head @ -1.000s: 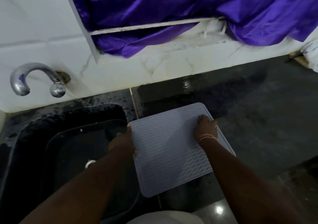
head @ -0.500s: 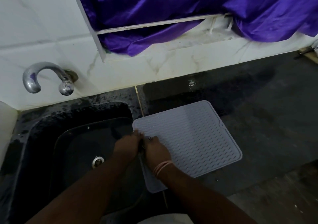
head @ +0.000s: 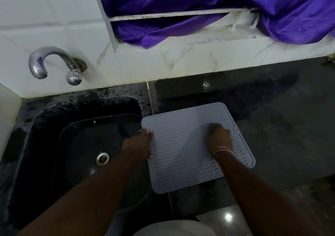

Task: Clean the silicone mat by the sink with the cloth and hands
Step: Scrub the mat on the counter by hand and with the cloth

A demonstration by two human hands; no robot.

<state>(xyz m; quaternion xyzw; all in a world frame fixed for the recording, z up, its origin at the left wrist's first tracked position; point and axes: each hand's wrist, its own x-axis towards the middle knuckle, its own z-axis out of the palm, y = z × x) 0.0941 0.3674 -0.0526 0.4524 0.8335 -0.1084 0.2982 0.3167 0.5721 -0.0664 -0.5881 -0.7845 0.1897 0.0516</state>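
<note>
Gripping the mat (head: 183, 150) edge, left hand (head: 140, 143); right hand (head: 220, 138) presses down.

Grey ridged mat (head: 183, 145) flat, sink-side

No readable text, label or number shows anywhere.

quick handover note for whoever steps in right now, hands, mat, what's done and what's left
Left hand: holds the left edge of the silicone mat, steadying it.
Right hand: fingers curled, pressing on the mat's right half; a cloth under it cannot be made out.
Mat: flat on the dark counter, its left edge at the sink.
Done: cannot tell how much is scrubbed.
Left: finish wiping the whole mat.
</note>
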